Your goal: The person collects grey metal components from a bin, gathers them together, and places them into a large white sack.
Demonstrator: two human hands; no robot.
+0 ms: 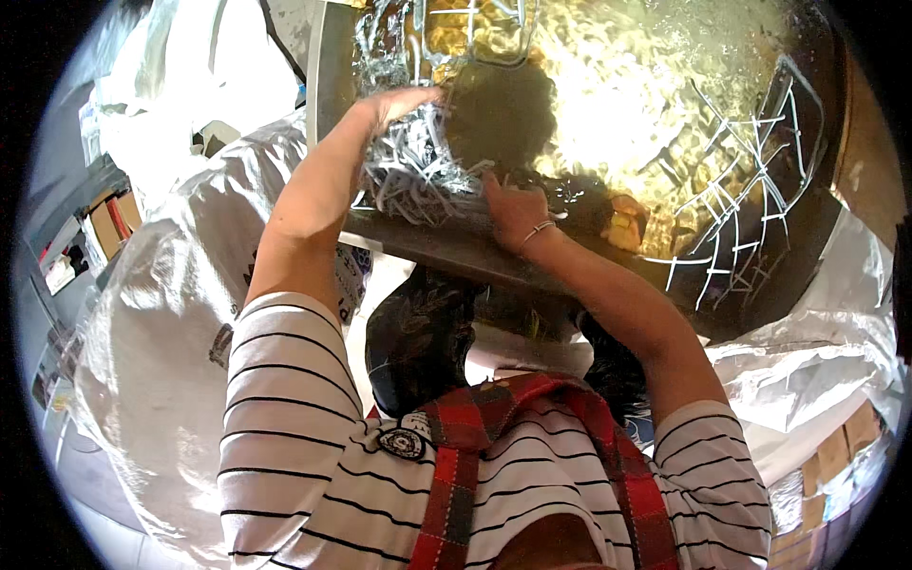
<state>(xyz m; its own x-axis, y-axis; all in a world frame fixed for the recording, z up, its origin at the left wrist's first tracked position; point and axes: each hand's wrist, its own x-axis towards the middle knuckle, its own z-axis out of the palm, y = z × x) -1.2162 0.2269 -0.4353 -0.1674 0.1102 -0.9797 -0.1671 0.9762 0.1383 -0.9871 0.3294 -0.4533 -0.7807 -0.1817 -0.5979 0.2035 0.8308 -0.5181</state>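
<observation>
A heap of thin white and grey strips (418, 176), which look like plastic, lies at the near left of a metal-rimmed basin (325, 95). My left hand (408, 101) reaches over the heap's far left side, fingers stretched out and touching the strips. At the heap's right edge is my right hand (518, 211), with a bracelet on the wrist. Its fingers are curled, and one tip meets a pale strip; whatever they hold is hidden. Branching white frames (760, 180) lie apart on the basin's right side.
Glare covers the basin's shiny yellowish surface. An orange-yellow lump (624, 224) sits near its front edge. Another looped frame (475, 33) is at the far left. Large white sacks (171, 323) stand to my left, and crumpled white sheeting (807, 366) lies at right.
</observation>
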